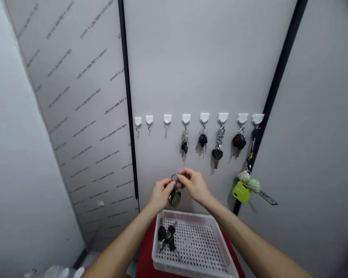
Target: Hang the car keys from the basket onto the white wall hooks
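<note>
- The key bunch (174, 199) is hanging in the air, in front of the white panel (211, 69) and above the far edge of the basket.
- The left hand (160, 194) is gripping this bunch near its top, between thumb and fingers.
- The right hand (195, 186) is pinching at the side of its metal ring (174, 177).
- Below, the white basket (204, 247) is standing on a red surface (145, 251), and other keys (168, 236) are lying at its left side.
- Higher up, white hooks (204, 116) are forming a row; the five rightmost are carrying items, one with a yellow-green tag (241, 192).
</note>
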Demonstrator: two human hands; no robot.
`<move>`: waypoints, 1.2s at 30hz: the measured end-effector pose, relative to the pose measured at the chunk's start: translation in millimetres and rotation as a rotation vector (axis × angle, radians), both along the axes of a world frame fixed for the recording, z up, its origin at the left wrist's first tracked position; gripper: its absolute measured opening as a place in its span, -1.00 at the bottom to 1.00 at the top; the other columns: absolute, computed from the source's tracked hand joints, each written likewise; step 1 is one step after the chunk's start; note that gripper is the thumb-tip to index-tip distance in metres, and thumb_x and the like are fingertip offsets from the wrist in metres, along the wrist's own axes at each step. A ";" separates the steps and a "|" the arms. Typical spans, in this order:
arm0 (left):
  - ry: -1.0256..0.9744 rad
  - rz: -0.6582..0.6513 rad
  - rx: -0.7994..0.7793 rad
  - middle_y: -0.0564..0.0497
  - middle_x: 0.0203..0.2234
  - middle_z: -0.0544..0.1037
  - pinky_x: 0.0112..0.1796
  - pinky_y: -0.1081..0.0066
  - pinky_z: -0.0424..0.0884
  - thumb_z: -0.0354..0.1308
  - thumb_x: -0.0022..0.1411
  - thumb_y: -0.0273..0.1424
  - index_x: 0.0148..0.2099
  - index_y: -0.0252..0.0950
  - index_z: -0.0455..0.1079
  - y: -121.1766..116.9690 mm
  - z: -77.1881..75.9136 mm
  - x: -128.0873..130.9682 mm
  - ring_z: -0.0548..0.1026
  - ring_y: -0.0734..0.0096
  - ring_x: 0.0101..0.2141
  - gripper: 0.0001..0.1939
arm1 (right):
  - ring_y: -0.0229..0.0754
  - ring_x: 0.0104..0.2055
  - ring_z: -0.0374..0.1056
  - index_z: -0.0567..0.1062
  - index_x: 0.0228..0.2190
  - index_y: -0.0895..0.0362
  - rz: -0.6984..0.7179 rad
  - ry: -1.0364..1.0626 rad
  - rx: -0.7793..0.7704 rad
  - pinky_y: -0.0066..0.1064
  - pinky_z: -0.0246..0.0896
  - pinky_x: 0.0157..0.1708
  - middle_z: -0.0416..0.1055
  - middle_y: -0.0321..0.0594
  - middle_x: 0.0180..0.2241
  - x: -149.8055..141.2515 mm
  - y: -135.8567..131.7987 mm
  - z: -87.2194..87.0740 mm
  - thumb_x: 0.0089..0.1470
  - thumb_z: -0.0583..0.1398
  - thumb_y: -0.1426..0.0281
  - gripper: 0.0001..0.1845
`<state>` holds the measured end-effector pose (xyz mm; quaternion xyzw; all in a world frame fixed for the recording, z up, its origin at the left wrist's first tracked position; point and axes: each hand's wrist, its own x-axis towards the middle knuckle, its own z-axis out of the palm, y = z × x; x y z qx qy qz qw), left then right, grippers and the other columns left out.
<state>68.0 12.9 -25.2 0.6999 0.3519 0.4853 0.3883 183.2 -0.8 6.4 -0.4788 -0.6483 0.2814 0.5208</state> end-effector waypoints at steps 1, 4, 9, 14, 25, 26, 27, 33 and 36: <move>-0.024 0.039 0.037 0.11 -0.67 0.33 -0.54 0.59 0.14 -0.09 -0.04 -0.31 -0.48 -0.40 0.34 4.6 15.9 -0.6 0.23 0.60 -0.60 -0.73 | -0.41 -0.68 0.18 0.28 -0.58 0.21 -0.004 0.048 0.056 -0.55 0.13 -0.62 0.22 -0.39 -0.70 -3.6 4.5 13.2 -0.23 0.03 0.43 -0.91; -0.072 0.148 0.130 0.13 -0.71 0.31 -0.59 0.61 0.11 -0.07 -0.07 -0.30 -0.53 -0.40 0.32 18.1 60.8 -1.6 0.20 0.62 -0.63 -0.73 | -0.41 -0.66 0.21 0.28 -0.51 0.21 -0.005 0.158 0.224 -0.54 0.18 -0.61 0.24 -0.38 -0.64 -13.6 16.6 51.7 -0.24 0.04 0.43 -0.87; -0.125 0.293 0.285 0.12 -0.72 0.32 -0.60 0.61 0.12 -0.06 -0.09 -0.27 -0.53 -0.39 0.33 36.7 120.5 -3.5 0.22 0.62 -0.64 -0.72 | -0.43 -0.63 0.23 0.31 -0.48 0.21 -0.038 0.161 0.442 -0.55 0.21 -0.57 0.27 -0.37 -0.62 -26.4 28.9 107.7 -0.20 0.01 0.47 -0.86; -0.057 0.461 0.344 0.07 -0.67 0.37 -0.58 0.58 0.12 -0.08 -0.08 -0.28 -0.50 -0.38 0.36 45.6 151.2 -5.5 0.25 0.59 -0.61 -0.71 | -0.43 -0.64 0.22 0.34 -0.49 0.23 -0.137 0.128 0.432 -0.54 0.21 -0.59 0.30 -0.32 -0.61 -34.5 43.1 138.1 -0.19 -0.01 0.55 -0.84; -0.007 0.351 0.188 0.01 -0.61 0.42 -0.54 0.55 0.20 -0.09 -0.07 -0.30 -0.44 -0.42 0.36 60.0 108.1 -5.2 0.31 0.53 -0.57 -0.69 | -0.40 -0.61 0.24 0.35 -0.46 0.25 -0.201 -0.047 0.316 -0.45 0.20 -0.48 0.31 -0.27 -0.59 -31.0 53.1 100.5 -0.22 -0.03 0.60 -0.77; -0.024 0.341 0.194 -0.02 -0.55 0.43 -0.49 0.54 0.22 -0.09 -0.06 -0.33 -0.39 -0.42 0.35 58.8 103.9 -6.2 0.33 0.52 -0.53 -0.71 | -0.39 -0.58 0.25 0.36 -0.46 0.24 -0.212 -0.077 0.353 -0.44 0.19 -0.44 0.31 -0.27 -0.57 -29.8 50.0 96.5 -0.22 -0.02 0.59 -0.78; -0.037 0.339 0.202 -0.03 -0.49 0.44 -0.44 0.53 0.24 -0.08 -0.07 -0.35 -0.34 -0.43 0.34 56.9 98.5 -7.8 0.35 0.51 -0.48 -0.71 | -0.37 -0.55 0.25 0.36 -0.45 0.23 -0.228 -0.107 0.394 -0.43 0.17 -0.42 0.32 -0.27 -0.55 -28.2 46.1 91.6 -0.23 0.00 0.57 -0.78; 0.035 0.326 0.190 -0.06 -0.32 0.40 -0.26 0.44 0.23 -0.04 -0.07 -0.47 -0.18 -0.39 0.23 34.6 22.3 -28.3 0.34 0.49 -0.33 -0.67 | -0.36 -0.50 0.20 0.37 -0.44 0.19 -0.244 -0.306 0.450 -0.49 0.12 -0.42 0.31 -0.25 -0.47 -11.1 14.8 19.2 -0.21 0.01 0.50 -0.80; 0.193 0.276 0.086 -0.07 -0.35 0.41 -0.27 0.43 0.24 -0.07 -0.05 -0.48 -0.25 -0.39 0.27 16.0 -34.1 -35.6 0.35 0.47 -0.34 -0.75 | -0.33 -0.48 0.22 0.38 -0.45 0.20 -0.101 -0.457 0.181 -0.48 0.11 -0.41 0.34 -0.22 -0.48 -2.9 2.2 -44.6 -0.19 0.00 0.50 -0.79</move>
